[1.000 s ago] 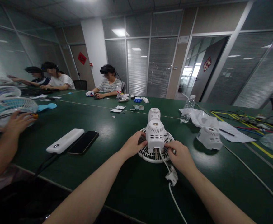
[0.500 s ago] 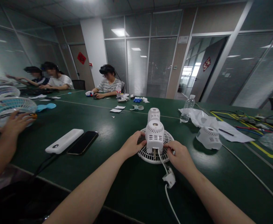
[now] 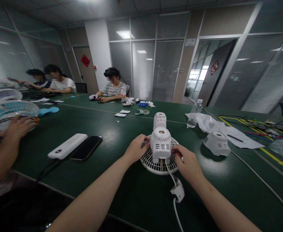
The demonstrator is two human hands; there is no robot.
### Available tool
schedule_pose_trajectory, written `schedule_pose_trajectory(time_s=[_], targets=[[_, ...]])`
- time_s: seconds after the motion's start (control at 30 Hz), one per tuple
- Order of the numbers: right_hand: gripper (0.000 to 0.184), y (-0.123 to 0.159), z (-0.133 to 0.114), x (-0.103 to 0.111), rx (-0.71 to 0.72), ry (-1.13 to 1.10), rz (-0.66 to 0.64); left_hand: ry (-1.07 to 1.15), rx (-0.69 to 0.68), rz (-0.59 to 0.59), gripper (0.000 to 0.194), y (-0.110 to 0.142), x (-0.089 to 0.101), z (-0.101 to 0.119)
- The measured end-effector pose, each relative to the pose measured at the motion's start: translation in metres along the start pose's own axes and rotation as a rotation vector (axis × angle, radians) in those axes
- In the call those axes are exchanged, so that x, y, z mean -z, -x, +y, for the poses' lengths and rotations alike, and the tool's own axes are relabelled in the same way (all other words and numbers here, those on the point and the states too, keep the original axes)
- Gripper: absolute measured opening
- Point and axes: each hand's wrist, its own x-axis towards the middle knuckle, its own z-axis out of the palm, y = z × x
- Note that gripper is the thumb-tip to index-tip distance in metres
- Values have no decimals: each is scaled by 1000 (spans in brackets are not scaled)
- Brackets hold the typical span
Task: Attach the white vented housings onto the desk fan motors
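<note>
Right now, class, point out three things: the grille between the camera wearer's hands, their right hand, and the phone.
Grille (image 3: 147,162): head view, on the slats at its near left.
Right hand (image 3: 187,161): head view, on the back of the hand.
Phone (image 3: 86,148): head view, mid-screen.

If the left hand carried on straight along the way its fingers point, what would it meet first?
The near side of the vented white housing, most likely: the left hand's fingertips are right beside it, though whether they already touch is unclear.
</note>
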Motion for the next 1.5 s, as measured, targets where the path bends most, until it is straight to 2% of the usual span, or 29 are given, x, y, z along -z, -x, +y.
schedule_pose_trajectory(time_s=[0.17, 0.27, 0.4, 0.47, 0.6, 0.77, 0.93, 1.2, 1.5], targets=[[28, 4, -9, -1, -46, -57, 64, -31, 24, -45, 33, -2, -5, -9], [47, 7, -20, -2, -57, -73, 63, -38, -3, -80, 32, -2, -6, -12], [79, 9, -31, -5, -70, -35, 58, -105, 21, -26, 30, -2, -2, -9], [88, 9, -32, -7, -72, 2, 67, -112, 49, -9, 27, -2, 0, -7], [86, 9, -28, -11, -69, 51, 56, -83, 102, 42, 23, -2, 1, -11], [85, 9, -24, -14, -66, 69, 63, 38, 255, 141, 21, -9, -6, -37], [85, 9, -27, -17, -79, 87, 104, 68, 317, 148, 20, -13, -11, -56], [87, 13, -33, -11, -86, 79, 89, 99, 343, 155, 18, -5, -11, -55], [85, 27, -46, 4, -220, 79, 77, 182, 362, 210, 19, 9, -5, -51]])
